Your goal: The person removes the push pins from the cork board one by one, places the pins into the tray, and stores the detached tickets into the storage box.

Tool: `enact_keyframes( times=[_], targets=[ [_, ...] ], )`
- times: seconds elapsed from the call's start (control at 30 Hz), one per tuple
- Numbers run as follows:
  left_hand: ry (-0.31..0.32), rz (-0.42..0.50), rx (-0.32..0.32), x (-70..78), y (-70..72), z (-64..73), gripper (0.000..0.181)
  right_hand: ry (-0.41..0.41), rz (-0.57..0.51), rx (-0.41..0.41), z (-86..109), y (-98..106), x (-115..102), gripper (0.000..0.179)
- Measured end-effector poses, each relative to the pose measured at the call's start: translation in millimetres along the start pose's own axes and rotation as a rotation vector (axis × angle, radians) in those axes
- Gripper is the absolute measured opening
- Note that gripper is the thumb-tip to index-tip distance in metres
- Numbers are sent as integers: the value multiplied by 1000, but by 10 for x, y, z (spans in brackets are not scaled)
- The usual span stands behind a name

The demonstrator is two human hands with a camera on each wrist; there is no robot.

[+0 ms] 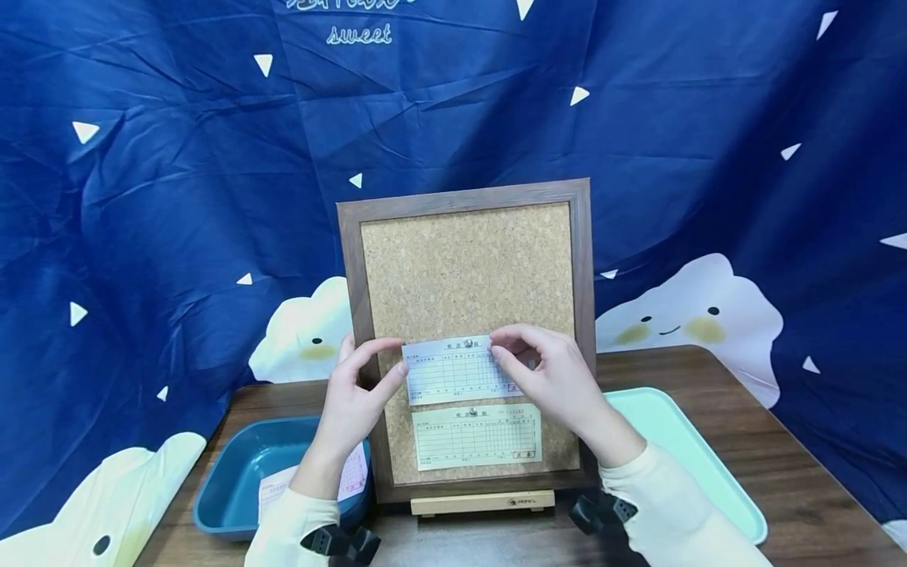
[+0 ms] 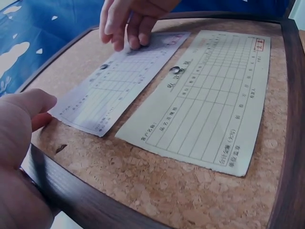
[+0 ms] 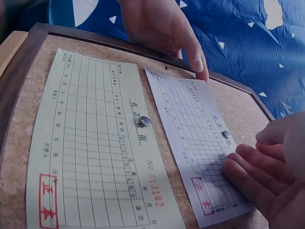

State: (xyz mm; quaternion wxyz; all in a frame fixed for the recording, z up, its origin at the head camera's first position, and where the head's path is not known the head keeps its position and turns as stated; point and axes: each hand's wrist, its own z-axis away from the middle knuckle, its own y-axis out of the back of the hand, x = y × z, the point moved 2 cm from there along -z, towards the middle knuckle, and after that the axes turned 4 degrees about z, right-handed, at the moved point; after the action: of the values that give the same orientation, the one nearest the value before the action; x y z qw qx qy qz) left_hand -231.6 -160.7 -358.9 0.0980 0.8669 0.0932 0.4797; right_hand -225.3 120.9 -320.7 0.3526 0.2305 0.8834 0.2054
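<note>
Right fingers (image 3: 250, 179) touch lilac slip (image 3: 183, 131), whose stamp (image 3: 203, 195) head view partly hides

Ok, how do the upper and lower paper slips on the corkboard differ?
The upper slip is bluish white; the lower slip is pale green. In the head view, the right hand partly covers the upper slip, while the lower slip is fully visible. Both carry a printed grid, a red stamp and a round pin near the top edge.
</note>
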Motion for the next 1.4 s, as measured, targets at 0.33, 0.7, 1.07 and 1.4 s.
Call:
enact_keyframes(
  times=[0.33, 0.7, 1.07, 1.4],
  targets=[
    [7, 8, 11, -26, -5, -18, 28, 2, -2, 16, -31, -75, -33, 11],
    [54, 15, 15, -104, -21, 20, 18, -5, -4, 33, -64, -163, -46, 10],
    [67, 13, -5, -111, -37, -13, 13, -3, 12, 83, -63, -275, -78, 9],
    [86, -13, -15, -126, -32, -32, 13, -4, 64, 111, -49, -357, -112, 8]
  ],
)
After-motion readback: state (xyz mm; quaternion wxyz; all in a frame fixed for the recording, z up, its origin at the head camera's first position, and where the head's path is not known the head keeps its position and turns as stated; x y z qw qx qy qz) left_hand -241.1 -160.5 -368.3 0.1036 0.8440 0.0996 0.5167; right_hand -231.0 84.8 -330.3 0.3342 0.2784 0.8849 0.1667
